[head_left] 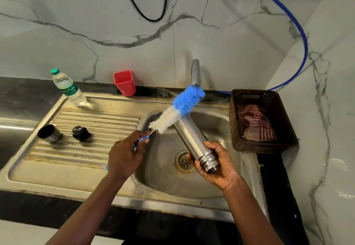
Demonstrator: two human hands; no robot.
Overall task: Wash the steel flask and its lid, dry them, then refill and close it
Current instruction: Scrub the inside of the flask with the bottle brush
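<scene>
My right hand [215, 165] grips the steel flask [192, 141] near its threaded mouth, which points toward me; the flask lies tilted over the sink basin [217, 121]. In my left hand [125, 156] is the blue handle of a bottle brush [178, 108], whose white and blue bristles rest across the flask's far end. The steel cup lid [49, 133] and the black stopper [81, 133] stand on the ribbed draining board [92, 127] to the left.
The tap [195, 72] rises behind the basin. A plastic water bottle [69, 89] and a red cup [124, 83] stand at the back. A brown basket [284, 121] holding a checked cloth [256, 122] sits right of the sink. The drain [184, 161] lies below the flask.
</scene>
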